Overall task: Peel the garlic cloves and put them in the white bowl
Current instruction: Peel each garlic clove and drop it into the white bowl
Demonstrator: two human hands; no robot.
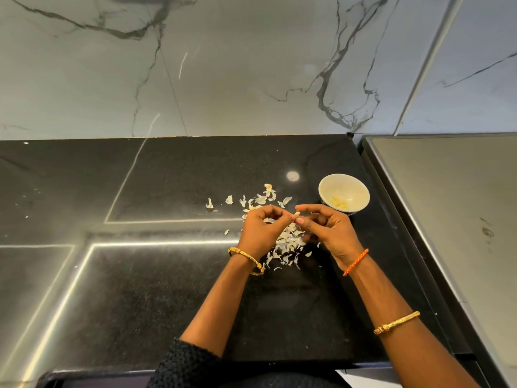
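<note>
A: What is taking up most of the frame?

B: The pale grey marble wall with dark veins (223, 65) is filling the upper half, and the glossy black speckled stone counter (140, 289) is spreading across the lower half. A flat grey metal surface (447, 205) is running down the right edge.

A: And the person?

B: Both forearms are reaching up from the bottom centre. The left hand (258, 231) and the right hand (330, 231) are meeting just right of centre, fingers curled, both pinching one small pale garlic clove (297, 215) between their fingertips. Its long axis is too small to tell.

A: Where is the clove going?

B: The small round white ceramic bowl (344, 194) is sitting just above and to the right of the hands, already holding a few yellowish peeled cloves (340, 203). The right hand is the nearer one, nearly under the rim, so it is probably the one to carry the clove up and right.

A: Anything smaller?

B: A scatter of thin white papery garlic skins (285, 242) is lying beneath and above the hands. The peeling is seemingly under way, not finished.
</note>
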